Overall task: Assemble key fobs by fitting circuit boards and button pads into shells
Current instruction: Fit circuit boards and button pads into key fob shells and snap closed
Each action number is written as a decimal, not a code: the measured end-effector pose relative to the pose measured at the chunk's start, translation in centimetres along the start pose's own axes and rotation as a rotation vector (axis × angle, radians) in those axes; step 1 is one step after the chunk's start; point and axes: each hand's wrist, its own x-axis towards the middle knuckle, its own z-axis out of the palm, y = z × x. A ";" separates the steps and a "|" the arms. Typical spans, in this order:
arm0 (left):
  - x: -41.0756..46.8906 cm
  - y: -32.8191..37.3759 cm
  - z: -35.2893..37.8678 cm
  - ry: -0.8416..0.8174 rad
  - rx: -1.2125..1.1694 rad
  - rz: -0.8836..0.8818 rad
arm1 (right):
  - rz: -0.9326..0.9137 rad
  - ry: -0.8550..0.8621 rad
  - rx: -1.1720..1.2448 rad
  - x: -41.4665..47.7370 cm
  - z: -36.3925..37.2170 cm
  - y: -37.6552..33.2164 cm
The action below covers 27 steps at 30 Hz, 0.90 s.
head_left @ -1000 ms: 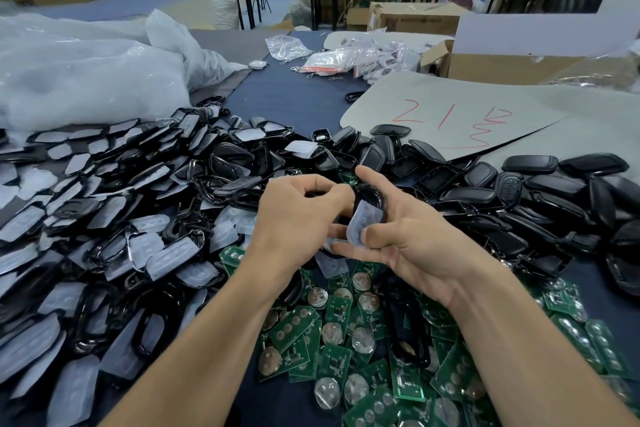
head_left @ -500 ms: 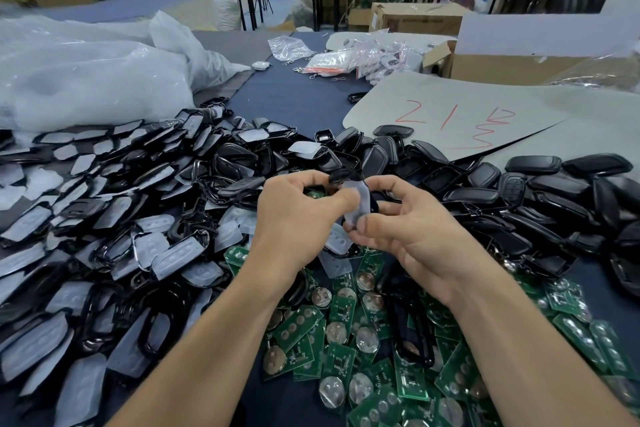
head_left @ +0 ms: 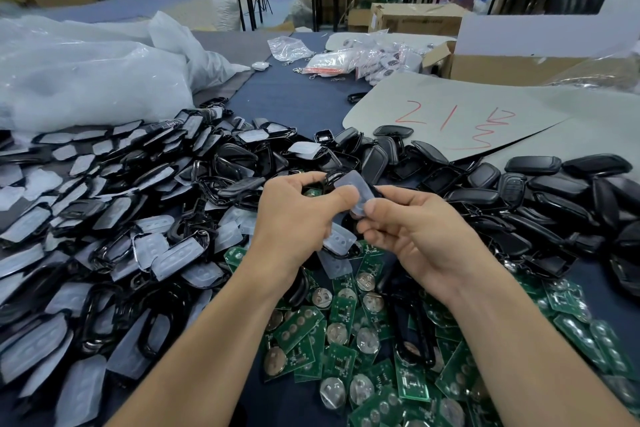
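Button pad (head_left: 358, 185) between both hands' fingers (head_left: 372, 207)

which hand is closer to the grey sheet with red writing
Right. The right hand lies in front of the grey sheet, close to its near edge; the left hand, pinching the same button pad, sits farther left.

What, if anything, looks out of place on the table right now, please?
A black shell frame lies in the middle of the green circuit boards, away from the shell heaps. Otherwise the parts sit in loose piles; nothing looks spilled or damaged.
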 end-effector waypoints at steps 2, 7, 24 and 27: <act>0.0 0.0 0.0 -0.014 -0.028 -0.003 | 0.010 0.002 0.024 0.0 -0.1 -0.1; -0.1 0.0 0.1 -0.060 0.013 0.029 | -0.007 0.019 0.006 -0.1 0.2 -0.1; 0.2 -0.7 0.6 0.043 -0.057 -0.052 | -0.083 0.141 -0.067 -0.3 1.0 0.3; 0.0 -0.5 0.7 0.048 -0.010 -0.028 | -0.083 0.171 -0.058 -0.2 0.9 0.3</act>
